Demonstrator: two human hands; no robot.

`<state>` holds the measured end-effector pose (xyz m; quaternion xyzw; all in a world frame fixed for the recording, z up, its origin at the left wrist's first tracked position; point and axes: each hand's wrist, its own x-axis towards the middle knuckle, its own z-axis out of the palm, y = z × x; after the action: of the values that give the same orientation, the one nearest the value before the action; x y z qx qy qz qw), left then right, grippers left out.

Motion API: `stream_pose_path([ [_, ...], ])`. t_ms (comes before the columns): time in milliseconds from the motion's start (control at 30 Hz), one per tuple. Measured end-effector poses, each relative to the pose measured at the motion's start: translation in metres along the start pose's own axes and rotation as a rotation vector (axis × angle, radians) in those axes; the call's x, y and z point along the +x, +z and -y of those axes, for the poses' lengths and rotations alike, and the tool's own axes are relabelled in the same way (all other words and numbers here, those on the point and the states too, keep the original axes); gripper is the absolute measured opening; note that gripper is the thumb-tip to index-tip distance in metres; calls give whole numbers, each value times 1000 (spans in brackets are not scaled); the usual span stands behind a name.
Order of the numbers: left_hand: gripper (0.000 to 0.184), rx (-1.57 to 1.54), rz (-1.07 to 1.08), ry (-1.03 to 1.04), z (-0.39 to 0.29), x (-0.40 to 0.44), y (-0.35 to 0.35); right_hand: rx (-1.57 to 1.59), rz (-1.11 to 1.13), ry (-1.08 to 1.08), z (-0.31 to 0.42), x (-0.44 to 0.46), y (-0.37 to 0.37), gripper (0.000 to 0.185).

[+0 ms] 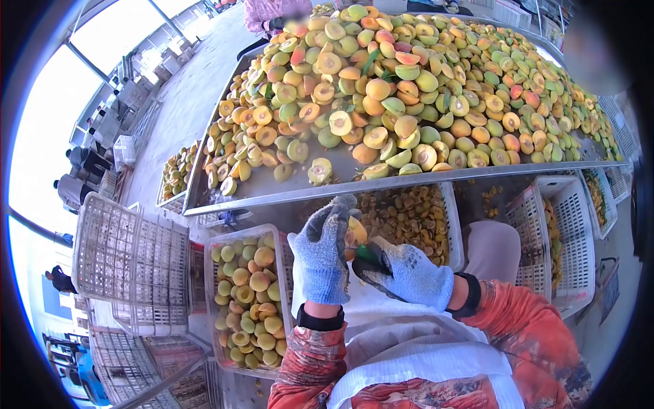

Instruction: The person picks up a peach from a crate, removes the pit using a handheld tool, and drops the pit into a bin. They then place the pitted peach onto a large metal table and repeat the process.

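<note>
Between my red patterned sleeves (524, 320), past my white apron (415, 368), an orange fruit (355, 234) lies between my two grips: right against my left grip (323, 252), and up and to the left of my right grip (413, 273). It looks roundish, so I make out no long axis; whether it is whole or cut I cannot tell under the gloves. My left grip is the nearer, since it bears the fruit, pinching it with the fingers curled over its left and upper side. My right grip is pressed together around a green and black tool (370, 256), slanting from lower right to upper left, its green part just beside the fruit; whether those two touch I cannot make out.

To my left stands a crate (281, 266) of fruit. Ahead, under the tabletop (262, 185), a bin (455, 225) holds small brownish pieces.

On the metal tabletop, beyond a partly bare near strip, fruit halves (340, 123) are heaped, many with their cut faces showing. Across it is a person in a pink top (262, 13); farthest off, at left, are more people (85, 160) among crates.
</note>
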<state>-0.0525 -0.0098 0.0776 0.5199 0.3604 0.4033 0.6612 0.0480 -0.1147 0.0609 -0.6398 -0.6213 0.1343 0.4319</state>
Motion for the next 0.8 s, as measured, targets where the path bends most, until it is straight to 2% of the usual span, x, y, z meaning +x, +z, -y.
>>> stream_pose_path([
  [67,32,67,45,48,8,1,-7,582,399,472,5,6,-16,34],
  [100,32,137,106,97,7,2,-8,584,403,468,6,9,-23,34],
  [167,31,185,148,81,-1,1,-10,1058,598,765,5,15,-38,37],
  [233,29,142,182,-151,-3,7,-10,960,604,774,0,14,-38,36],
  [267,31,-58,163,-155,-5,4,-4,974,568,788,0,14,-40,38],
  [300,32,-73,245,109,2,6,-5,988,528,803,0,16,-41,40],
  [333,31,-9,154,198,12,-2,1,1035,442,855,5,17,-38,40],
  [400,30,44,69,304,16,-10,10,1067,455,848,-3,9,-23,39],
  [433,27,0,-16,127,15,-9,12,1061,486,828,-8,3,-17,39],
  [500,24,-52,-84,-41,9,1,16,1192,487,790,-8,-2,-17,37],
  [533,21,-52,42,-191,4,9,12,1196,485,882,-6,-1,-22,36],
  [567,19,-48,163,-345,4,15,10,1192,477,878,-8,-3,-24,36],
  [633,18,30,214,-303,22,25,11,1097,420,808,-16,-5,-22,38],
  [667,20,99,168,-171,26,24,16,1120,432,809,-19,-4,-27,30],
  [700,22,165,129,-39,32,25,22,1124,415,807,-19,-2,-33,30],
  [733,23,235,84,230,43,26,27,1220,443,822,-14,-2,-40,29],
  [767,23,235,102,218,43,25,31,1317,471,838,-12,-5,-45,28],
  [800,23,359,96,378,39,25,33,1322,453,846,-12,-7,-46,28],
])
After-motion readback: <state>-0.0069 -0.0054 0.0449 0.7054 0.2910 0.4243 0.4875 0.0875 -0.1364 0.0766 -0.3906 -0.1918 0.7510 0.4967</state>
